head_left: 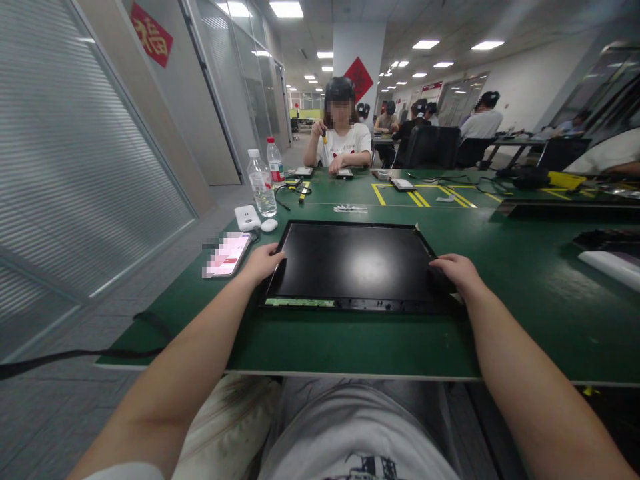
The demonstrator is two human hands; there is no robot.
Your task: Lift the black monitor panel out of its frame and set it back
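A black flat display panel (357, 263) lies face up on the green table in front of me, with light glaring off its screen. Along its near edge runs a green circuit strip (300, 303) on the left part. My left hand (263, 263) grips the panel's left edge, thumb on top. On the opposite side, my right hand (457, 272) holds the right edge the same way; the fingers of both hands are partly hidden beneath the frame.
Left of the panel are a lit phone (229, 255), a white case (247, 218) and two bottles (262, 185). Small metal pieces (350, 209) lie beyond the panel. A long black bar (575, 209) is at right. Across the table (350, 343) sits a person (345, 137) holding a screwdriver.
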